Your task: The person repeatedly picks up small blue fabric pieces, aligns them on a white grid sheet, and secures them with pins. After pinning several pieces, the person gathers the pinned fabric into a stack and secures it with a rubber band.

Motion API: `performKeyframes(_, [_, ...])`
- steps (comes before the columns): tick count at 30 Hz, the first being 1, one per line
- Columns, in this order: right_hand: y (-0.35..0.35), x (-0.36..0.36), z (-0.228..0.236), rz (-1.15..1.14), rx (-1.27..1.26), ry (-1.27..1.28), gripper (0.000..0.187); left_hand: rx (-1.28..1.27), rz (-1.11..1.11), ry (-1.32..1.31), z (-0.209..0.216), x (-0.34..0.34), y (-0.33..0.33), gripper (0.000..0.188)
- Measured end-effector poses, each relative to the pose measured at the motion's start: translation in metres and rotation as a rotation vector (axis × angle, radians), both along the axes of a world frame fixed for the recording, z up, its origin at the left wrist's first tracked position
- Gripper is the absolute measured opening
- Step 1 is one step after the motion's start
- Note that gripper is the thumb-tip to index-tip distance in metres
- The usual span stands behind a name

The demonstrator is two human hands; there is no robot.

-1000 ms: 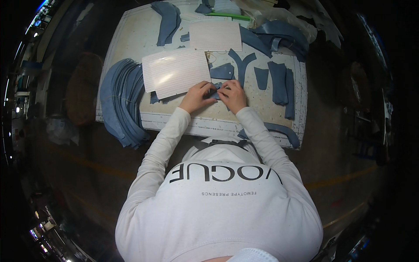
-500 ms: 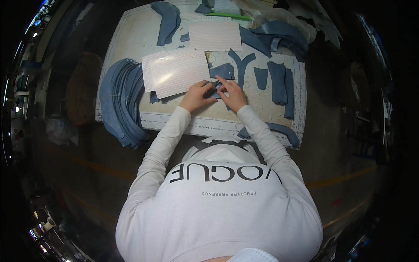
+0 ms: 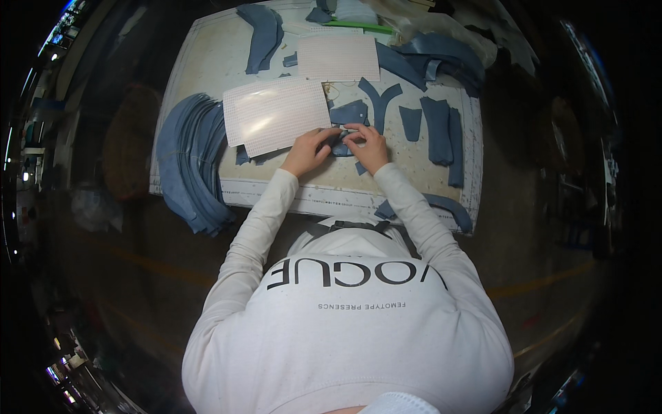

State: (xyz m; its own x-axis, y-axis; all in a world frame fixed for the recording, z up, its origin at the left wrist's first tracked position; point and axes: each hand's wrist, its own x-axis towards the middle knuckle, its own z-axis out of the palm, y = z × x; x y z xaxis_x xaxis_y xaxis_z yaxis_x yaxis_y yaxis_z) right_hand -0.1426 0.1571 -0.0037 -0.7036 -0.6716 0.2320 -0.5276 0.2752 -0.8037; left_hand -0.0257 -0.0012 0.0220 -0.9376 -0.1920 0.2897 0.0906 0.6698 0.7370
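Note:
Both my hands meet over a small blue leather-like piece (image 3: 341, 150) near the middle of the table. My left hand (image 3: 307, 152) grips its left side, fingers bent and thumb toward the right. At its right side my right hand (image 3: 369, 149) is closed in a pinch, index finger bent over toward the thumb. Fingers hide part of the small piece. Just beyond it lies a wider blue piece (image 3: 349, 112) with a small pale spot. A Y-shaped pair of blue strips (image 3: 380, 103) stretches away beyond my right hand.
White patterned sheets (image 3: 276, 114) lie left of my hands, with another sheet (image 3: 338, 56) farther back. A thick bundle of curved blue pieces (image 3: 189, 162) overhangs the table's left edge. More blue pieces (image 3: 436, 131) lie right; a curved strip (image 3: 448, 205) rests at the near right corner.
My right index finger, stretched forward before, has bent inward toward the thumb. The left fingers have shifted slightly, and more of the small blue piece shows between the hands.

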Motion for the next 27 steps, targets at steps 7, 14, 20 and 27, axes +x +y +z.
performKeyframes(7, [-0.001, 0.012, 0.0, -0.01, -0.025, 0.393, 0.029, -0.074, -0.015, -0.076, 0.0, 0.002, 0.002, 0.037])
performKeyframes(14, [0.0, -0.013, 0.002, -0.116, -0.081, 0.067, 0.029, -0.01, -0.045, -0.096, -0.001, 0.001, -0.004, 0.035])
performKeyframes(20, [0.008, -0.021, 0.004, -0.094, -0.115, -0.129, 0.031, -0.004, -0.056, -0.146, 0.002, 0.001, -0.007, 0.034])
performKeyframes(27, [0.001, -0.005, 0.006, 0.072, -0.083, -0.197, 0.031, -0.068, 0.011, -0.113, 0.0, 0.001, -0.005, 0.028])
